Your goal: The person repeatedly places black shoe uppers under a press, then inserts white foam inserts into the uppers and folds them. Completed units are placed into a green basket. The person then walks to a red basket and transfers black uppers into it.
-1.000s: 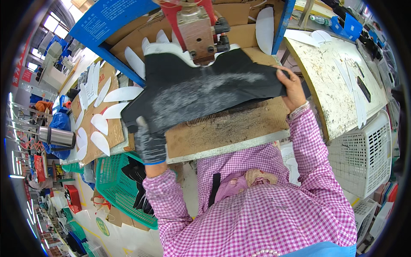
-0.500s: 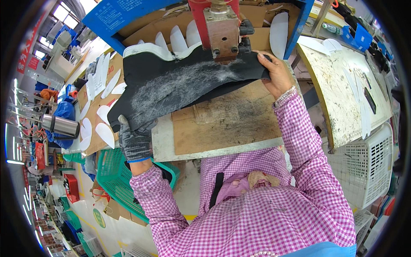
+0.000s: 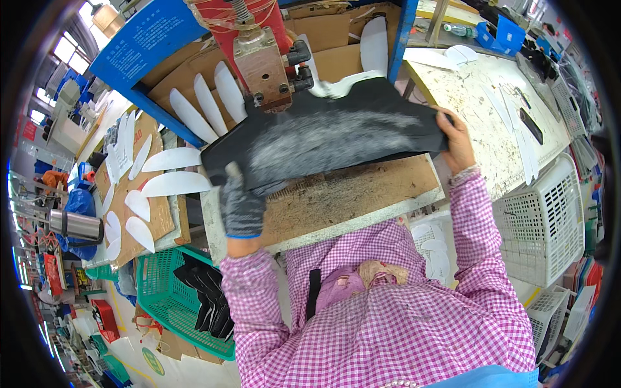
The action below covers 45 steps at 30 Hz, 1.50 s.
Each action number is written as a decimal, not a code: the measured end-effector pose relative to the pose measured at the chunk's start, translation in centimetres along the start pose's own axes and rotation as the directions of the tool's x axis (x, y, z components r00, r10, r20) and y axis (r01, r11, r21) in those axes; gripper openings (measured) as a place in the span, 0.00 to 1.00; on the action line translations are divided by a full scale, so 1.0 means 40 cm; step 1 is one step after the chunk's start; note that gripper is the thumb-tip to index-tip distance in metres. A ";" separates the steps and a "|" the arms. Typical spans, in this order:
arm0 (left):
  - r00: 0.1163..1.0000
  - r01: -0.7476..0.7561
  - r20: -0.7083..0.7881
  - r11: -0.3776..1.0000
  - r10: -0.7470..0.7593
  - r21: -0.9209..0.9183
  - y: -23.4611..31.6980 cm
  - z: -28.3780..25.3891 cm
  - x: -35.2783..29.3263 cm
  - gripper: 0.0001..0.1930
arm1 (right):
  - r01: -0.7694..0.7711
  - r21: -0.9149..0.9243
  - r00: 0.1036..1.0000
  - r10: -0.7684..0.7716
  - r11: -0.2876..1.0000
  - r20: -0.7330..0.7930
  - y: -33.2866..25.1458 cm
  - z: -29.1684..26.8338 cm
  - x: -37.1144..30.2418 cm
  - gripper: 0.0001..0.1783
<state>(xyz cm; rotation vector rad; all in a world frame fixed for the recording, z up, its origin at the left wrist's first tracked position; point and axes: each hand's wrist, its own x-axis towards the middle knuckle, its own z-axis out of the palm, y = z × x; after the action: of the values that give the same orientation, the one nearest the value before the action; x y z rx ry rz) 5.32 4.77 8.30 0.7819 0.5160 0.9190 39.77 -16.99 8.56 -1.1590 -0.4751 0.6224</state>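
Observation:
A wide black sheet piece (image 3: 336, 136), flexible, with a whitish scuffed band across its surface, is stretched between my hands over the worktable. My left hand (image 3: 242, 207), in a grey and black knit glove, grips its left end, thumb on top. My bare right hand (image 3: 458, 143) pinches its right end, thumb on top and fingers beneath. Behind the sheet's upper edge shows a white padded-looking edge (image 3: 356, 83). The metal head (image 3: 262, 71) of a red machine sits against the sheet's far edge; their exact contact is hidden.
A worn brown board (image 3: 349, 194) lies below the sheet. White leaf-shaped pieces (image 3: 174, 184) lie at left; others stand in a blue-framed box (image 3: 401, 52). A green basket (image 3: 152, 297) holds black pieces. At right are a worktable (image 3: 479, 129) and a white basket (image 3: 543, 220).
Both hands have carried the black sheet to the right relative to the machine head. The view has swung, so the machine and box appear farther left. Both hands keep their grip.

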 end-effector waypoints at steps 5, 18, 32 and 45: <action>0.981 -0.043 -0.189 0.997 0.031 -0.059 0.160 -0.198 -0.095 0.34 | -0.129 0.091 0.969 0.106 0.987 0.223 0.112 0.247 0.027 0.13; 0.979 0.001 -0.196 0.959 0.057 0.284 -0.015 -0.157 -0.072 0.29 | -0.105 -0.049 0.969 0.113 0.993 0.219 -0.009 -0.006 -0.083 0.15; 0.835 0.223 -0.548 0.876 0.055 0.429 0.003 -0.392 -0.222 0.21 | 0.390 -0.872 0.918 -0.203 0.296 0.342 -0.049 -0.172 0.217 0.11; 0.683 0.387 -0.724 0.888 -0.096 0.248 0.101 -0.503 -0.511 0.31 | 0.061 -0.952 0.842 -0.497 -0.300 0.210 -0.011 -0.443 0.603 0.11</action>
<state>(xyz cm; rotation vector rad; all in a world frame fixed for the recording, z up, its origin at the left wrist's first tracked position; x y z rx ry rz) -21.24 -3.65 0.40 0.6649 1.4882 0.8458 69.07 -13.14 3.75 -2.5635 -1.0658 -0.7701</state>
